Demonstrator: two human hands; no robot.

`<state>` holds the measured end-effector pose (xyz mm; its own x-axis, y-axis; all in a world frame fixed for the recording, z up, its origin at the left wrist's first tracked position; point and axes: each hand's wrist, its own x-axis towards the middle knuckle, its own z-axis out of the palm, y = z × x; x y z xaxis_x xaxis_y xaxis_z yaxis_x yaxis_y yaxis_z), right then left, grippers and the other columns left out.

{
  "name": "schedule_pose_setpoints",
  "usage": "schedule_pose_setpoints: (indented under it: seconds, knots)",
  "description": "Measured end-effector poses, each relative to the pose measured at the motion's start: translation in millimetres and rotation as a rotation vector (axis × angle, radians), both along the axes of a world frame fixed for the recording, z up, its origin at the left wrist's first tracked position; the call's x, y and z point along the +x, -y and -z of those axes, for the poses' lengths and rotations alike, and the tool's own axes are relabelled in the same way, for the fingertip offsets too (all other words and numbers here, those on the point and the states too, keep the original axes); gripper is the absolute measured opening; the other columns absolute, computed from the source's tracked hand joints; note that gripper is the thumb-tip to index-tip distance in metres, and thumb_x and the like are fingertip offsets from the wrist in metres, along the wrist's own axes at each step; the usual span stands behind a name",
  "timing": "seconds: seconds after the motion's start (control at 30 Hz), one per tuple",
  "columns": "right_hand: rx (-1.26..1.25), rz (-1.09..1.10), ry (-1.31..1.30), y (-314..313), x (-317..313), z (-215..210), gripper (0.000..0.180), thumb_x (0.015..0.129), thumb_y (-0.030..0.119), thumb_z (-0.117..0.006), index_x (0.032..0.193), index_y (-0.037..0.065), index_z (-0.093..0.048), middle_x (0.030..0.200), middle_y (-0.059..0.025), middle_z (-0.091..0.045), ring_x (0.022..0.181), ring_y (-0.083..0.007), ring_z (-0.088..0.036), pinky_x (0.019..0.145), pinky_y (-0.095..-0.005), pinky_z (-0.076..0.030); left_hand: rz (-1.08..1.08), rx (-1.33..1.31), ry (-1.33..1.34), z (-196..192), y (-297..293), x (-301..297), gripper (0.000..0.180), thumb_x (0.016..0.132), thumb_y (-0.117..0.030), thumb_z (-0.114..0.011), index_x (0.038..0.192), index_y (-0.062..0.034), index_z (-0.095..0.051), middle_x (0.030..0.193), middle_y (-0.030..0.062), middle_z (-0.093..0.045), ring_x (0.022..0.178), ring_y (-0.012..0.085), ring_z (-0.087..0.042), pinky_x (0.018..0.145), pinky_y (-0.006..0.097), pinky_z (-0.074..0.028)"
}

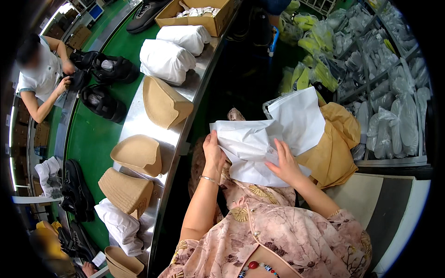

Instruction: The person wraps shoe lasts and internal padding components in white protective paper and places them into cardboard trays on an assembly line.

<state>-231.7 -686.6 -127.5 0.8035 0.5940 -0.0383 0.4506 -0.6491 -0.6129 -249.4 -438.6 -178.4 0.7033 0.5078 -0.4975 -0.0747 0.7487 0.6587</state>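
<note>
A sheet of thin white paper (245, 139) is spread above my lap, creased and partly folded over. My left hand (214, 153) pinches its left edge between thumb and fingers. Against the right side of the same paper lies my right hand (283, 161), its fingers stretched out and thumb apart. Just beyond it, more white paper sheets (300, 118) rest on crumpled brown wrapping paper (337, 139). What lies under the sheet in front of me is hidden.
Along the metal ledge (171, 160) at left stand brown moulded cardboard forms (164, 104) and white paper-wrapped bundles (168, 60). Beyond runs a green conveyor (99, 153) with black shoes (104, 102); a co-worker (41, 74) handles one. An open carton (194, 21) stands far; bagged insoles (394, 125) fill a rack at right.
</note>
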Motion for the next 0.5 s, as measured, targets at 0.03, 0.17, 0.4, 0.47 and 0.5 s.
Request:
schedule_pose_setpoints:
  seconds: [0.03,0.17,0.4,0.47,0.5]
  knots:
    - [-0.011,-0.025,0.014,4,0,-1,0.076,0.075,0.025,-0.069,0.134,-0.001,-0.028,0.132,-0.022,-0.034,0.115,-0.0401,-0.041,0.097,-0.0435,-0.035,0.006,0.018,0.0,-1,0,0,0.024,0.093,-0.021,-0.05,0.099,0.0023,-0.052,0.096,0.0082,-0.059,0.086,0.0154,-0.055,0.082,0.028,-0.044]
    - [-0.069,0.106,0.232,2,9,-44,0.066,0.075,0.024,-0.069,0.128,-0.002,-0.038,0.129,-0.0222,-0.039,0.116,-0.0383,-0.042,0.097,-0.0434,-0.035,-0.026,0.151,-0.029,-11,1,-2,0.027,0.094,-0.022,-0.049,0.102,0.0032,-0.052,0.1,0.0082,-0.059,0.091,0.0159,-0.055,0.086,0.029,-0.043]
    - [-0.17,-0.431,0.157,-57,35,-43,0.06,0.087,0.041,-0.051,0.132,0.004,-0.037,0.137,-0.0211,-0.035,0.128,-0.0347,-0.033,0.1,-0.0437,-0.031,-0.014,0.099,0.021,-24,12,0,0.038,0.095,-0.035,-0.044,0.107,-0.0005,-0.052,0.103,0.007,-0.058,0.094,0.0149,-0.054,0.086,0.03,-0.043]
    - [0.008,-0.412,-0.133,-59,57,-29,0.063,0.09,0.044,-0.046,0.136,0.004,-0.031,0.139,-0.0213,-0.031,0.129,-0.0358,-0.03,0.103,-0.0402,-0.028,0.022,0.069,0.023,-22,8,-4,0.042,0.094,-0.039,-0.044,0.108,-0.001,-0.052,0.104,0.0069,-0.058,0.096,0.0153,-0.054,0.087,0.031,-0.042]
    - [0.043,-0.417,-0.244,-60,65,-25,0.063,0.091,0.044,-0.044,0.137,0.004,-0.03,0.14,-0.0209,-0.03,0.13,-0.0353,-0.029,0.104,-0.0396,-0.027,0.036,0.053,0.017,-20,6,-9,0.043,0.094,-0.041,-0.044,0.108,-0.0012,-0.052,0.104,0.0068,-0.058,0.097,0.0155,-0.053,0.087,0.031,-0.042]
